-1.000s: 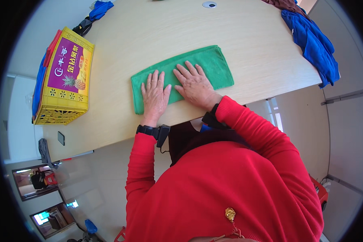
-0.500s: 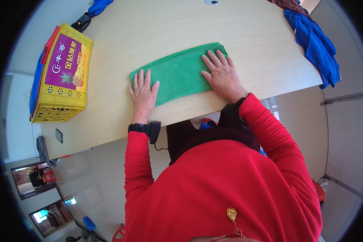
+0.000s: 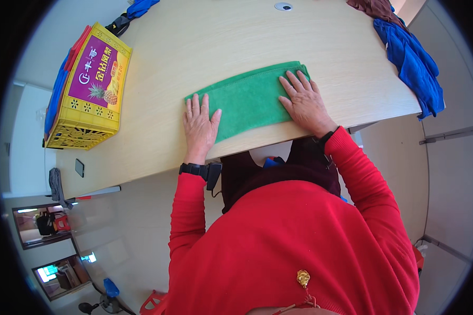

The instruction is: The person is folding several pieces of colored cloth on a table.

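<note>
Open table (image 3: 220, 42) stretched beyond the green cloth (image 3: 251, 105); leftward, the yellow crate (image 3: 94, 84) blocked the way; rightward, room ran to blue fabric (image 3: 409, 65) draped over the edge.

To the left of the left grip (image 3: 199, 127), well apart from it, a yellow plastic crate (image 3: 86, 119) on the surface (image 3: 157, 131) bears a purple label (image 3: 95, 73) on one broad side. Large white Chinese characters (image 3: 93, 53) run along the edge farther from the grip, with a round white emblem (image 3: 84, 78) at their lower end. Nearer the grip comes a line of yellow characters (image 3: 104, 65), then a small red patch (image 3: 115, 66) of finer print with a number below, above a printed pineapple (image 3: 110, 97).
</note>
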Demonstrator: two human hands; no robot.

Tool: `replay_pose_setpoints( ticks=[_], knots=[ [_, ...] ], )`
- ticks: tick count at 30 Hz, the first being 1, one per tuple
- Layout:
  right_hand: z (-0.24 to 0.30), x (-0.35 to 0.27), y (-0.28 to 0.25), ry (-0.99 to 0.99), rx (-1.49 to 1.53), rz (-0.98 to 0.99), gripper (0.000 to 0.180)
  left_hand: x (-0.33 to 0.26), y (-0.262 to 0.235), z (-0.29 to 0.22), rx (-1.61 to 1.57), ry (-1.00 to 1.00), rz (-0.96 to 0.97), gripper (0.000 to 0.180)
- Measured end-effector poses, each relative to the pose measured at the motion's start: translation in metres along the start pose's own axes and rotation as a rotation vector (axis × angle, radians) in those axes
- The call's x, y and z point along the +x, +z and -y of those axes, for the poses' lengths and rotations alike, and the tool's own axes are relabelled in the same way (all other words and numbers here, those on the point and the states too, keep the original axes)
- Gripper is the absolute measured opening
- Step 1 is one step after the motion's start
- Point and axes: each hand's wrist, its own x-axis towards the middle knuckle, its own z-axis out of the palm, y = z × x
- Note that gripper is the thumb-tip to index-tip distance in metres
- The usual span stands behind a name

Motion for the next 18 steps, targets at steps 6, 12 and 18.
replay_pose_setpoints(
  ticks=[6,12,18],
  knots=[
    [-0.004,-0.020,-0.013,-0.021,0.016,-0.111,0.048,-0.005,-0.010,-0.007,0.012,0.009,-0.038,0.062],
    [0.047,-0.030,-0.197,-0.210,1.280,0.063,0.027,-0.016,-0.079,-0.040,-0.482,0.205,-0.195,0.027],
    [-0.004,-0.055,-0.234,-0.758,1.698,0.102,0.042,-0.007,-0.154,-0.076,-0.628,0.455,-0.429,0.008]
  ],
)
